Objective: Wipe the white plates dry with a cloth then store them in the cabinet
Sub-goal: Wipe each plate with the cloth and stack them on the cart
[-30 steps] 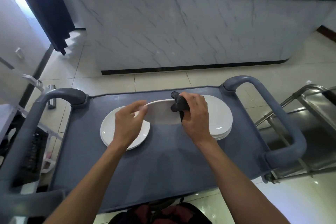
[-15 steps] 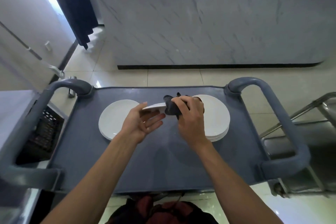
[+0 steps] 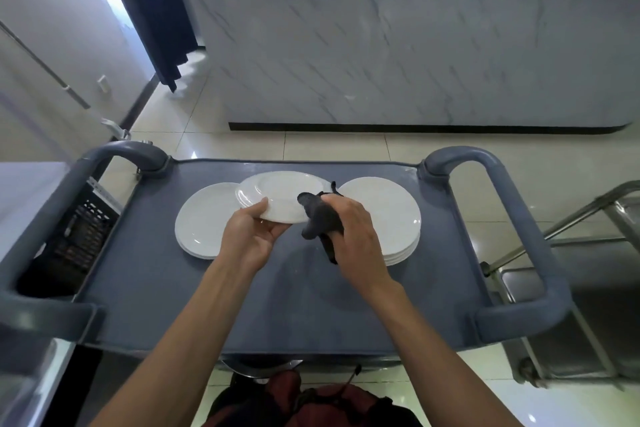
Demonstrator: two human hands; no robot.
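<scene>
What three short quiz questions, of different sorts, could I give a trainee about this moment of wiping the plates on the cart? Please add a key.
1. True or false: the left hand holds the lifted plate by its near edge.
2. Which hand grips the dark cloth?
A. left
B. right
C. neither
3. Fill in the missing word: the taller stack of plates lies on the ______ side of the grey cart.

Key
1. True.
2. B: the right hand is closed around the cloth, beside the lifted plate's rim.
3. Right; the lower pile of plates lies on the left.
</scene>
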